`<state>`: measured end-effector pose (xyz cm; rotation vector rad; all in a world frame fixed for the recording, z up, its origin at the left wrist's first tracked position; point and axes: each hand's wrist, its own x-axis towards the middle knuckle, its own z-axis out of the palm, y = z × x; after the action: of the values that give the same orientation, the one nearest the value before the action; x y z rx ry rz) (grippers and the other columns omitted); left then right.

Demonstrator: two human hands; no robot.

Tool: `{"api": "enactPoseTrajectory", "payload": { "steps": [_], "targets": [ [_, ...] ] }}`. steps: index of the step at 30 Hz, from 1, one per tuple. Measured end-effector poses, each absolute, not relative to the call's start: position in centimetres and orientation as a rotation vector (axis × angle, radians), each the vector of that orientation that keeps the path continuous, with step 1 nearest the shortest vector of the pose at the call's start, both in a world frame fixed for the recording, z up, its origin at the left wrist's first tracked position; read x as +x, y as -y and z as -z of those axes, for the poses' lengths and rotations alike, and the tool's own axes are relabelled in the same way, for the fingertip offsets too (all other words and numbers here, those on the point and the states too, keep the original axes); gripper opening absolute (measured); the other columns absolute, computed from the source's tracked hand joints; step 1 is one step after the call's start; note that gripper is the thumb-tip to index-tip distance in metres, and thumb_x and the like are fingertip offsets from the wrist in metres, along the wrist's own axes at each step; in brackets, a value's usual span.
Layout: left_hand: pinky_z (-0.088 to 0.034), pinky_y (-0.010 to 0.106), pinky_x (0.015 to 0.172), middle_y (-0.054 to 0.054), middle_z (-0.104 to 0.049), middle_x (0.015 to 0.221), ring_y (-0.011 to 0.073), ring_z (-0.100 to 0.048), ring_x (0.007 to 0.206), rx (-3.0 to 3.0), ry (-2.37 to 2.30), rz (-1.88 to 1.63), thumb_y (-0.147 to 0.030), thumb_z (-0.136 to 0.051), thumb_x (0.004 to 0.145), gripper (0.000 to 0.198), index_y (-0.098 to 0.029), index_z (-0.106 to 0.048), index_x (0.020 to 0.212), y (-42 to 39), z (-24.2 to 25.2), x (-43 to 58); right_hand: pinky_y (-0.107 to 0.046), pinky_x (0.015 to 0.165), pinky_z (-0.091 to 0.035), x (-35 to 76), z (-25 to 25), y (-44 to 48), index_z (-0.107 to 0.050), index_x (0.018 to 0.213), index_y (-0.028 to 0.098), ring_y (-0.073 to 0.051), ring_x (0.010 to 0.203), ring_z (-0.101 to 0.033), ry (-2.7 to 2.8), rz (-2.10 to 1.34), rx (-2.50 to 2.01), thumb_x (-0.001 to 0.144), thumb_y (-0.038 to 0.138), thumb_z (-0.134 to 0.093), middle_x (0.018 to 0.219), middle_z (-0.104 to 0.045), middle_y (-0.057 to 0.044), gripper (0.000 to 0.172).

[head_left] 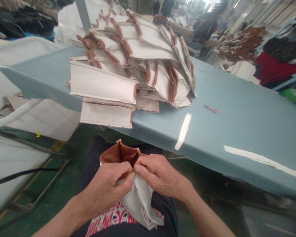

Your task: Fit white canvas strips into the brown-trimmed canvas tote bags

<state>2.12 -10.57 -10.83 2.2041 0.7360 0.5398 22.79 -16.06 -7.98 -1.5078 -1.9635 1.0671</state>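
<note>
Both hands work on one cream fabric bag (138,200) with a brown lining, held over my lap below the table edge. My left hand (108,187) pinches the bag's rim at its brown opening, thumb pressed against the cloth. My right hand (160,176) grips the same rim from the other side, fingers closed, thumb tip touching the left thumb. The bag's brown inside shows above the fingers and the cream body hangs down between my wrists.
A grey-blue table (236,125) runs ahead, with a tall pile of similar cream-and-brown bags (130,62) on it. Small red-handled snips (211,109) and two strips of pale tape (183,131) lie on the table. Big white sacks stand at the left. Another person sits far back.
</note>
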Motion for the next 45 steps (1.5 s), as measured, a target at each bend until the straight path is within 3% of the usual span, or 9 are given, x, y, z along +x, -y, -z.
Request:
{"api": "enactPoseTrajectory", "payload": {
  "steps": [7, 22, 38, 45],
  "targets": [
    [-0.027, 0.028, 0.056, -0.007, -0.046, 0.063, 0.0134, -0.042, 0.059, 1.912, -0.798, -0.181, -0.034, -0.045, 0.1, 0.033, -0.025, -0.041, 0.069, 9.8, 11.0, 2.1, -0.028, 0.074, -0.036, 22.6, 9.1, 16.4, -0.06, 0.084, 0.021, -0.016, 0.076, -0.058, 1.915, -1.112, -1.613, 0.111, 0.029, -0.054, 0.08, -0.065, 0.001, 0.029],
    [-0.03, 0.029, 0.058, -0.007, -0.04, 0.07, 0.0148, -0.036, 0.064, 1.671, -0.833, -0.129, -0.057, -0.041, 0.102, 0.044, -0.026, -0.041, 0.072, 10.1, 12.9, 1.7, -0.03, 0.071, -0.032, 21.6, 10.2, 16.2, -0.062, 0.084, 0.02, -0.017, 0.076, -0.061, 1.935, -1.085, -1.817, 0.112, 0.027, -0.055, 0.083, -0.071, -0.001, 0.03],
    [-0.028, 0.029, 0.056, -0.007, -0.039, 0.068, 0.0145, -0.036, 0.063, 1.675, -0.83, -0.166, -0.056, -0.043, 0.101, 0.043, -0.026, -0.04, 0.07, 10.1, 12.8, 1.7, -0.03, 0.073, -0.035, 21.8, 10.0, 16.2, -0.065, 0.087, 0.02, -0.018, 0.078, -0.066, 1.932, -1.047, -1.74, 0.111, 0.026, -0.056, 0.084, -0.074, -0.002, 0.027],
    [-0.029, 0.028, 0.058, -0.006, -0.046, 0.065, 0.014, -0.042, 0.06, 1.827, -0.762, -0.217, -0.039, -0.046, 0.101, 0.034, -0.024, -0.046, 0.07, 10.1, 10.3, 1.9, -0.031, 0.078, -0.039, 22.3, 8.1, 17.3, -0.064, 0.086, 0.02, -0.019, 0.078, -0.063, 1.994, -0.804, -1.489, 0.109, 0.024, -0.055, 0.084, -0.072, -0.004, 0.025]
  ]
}}
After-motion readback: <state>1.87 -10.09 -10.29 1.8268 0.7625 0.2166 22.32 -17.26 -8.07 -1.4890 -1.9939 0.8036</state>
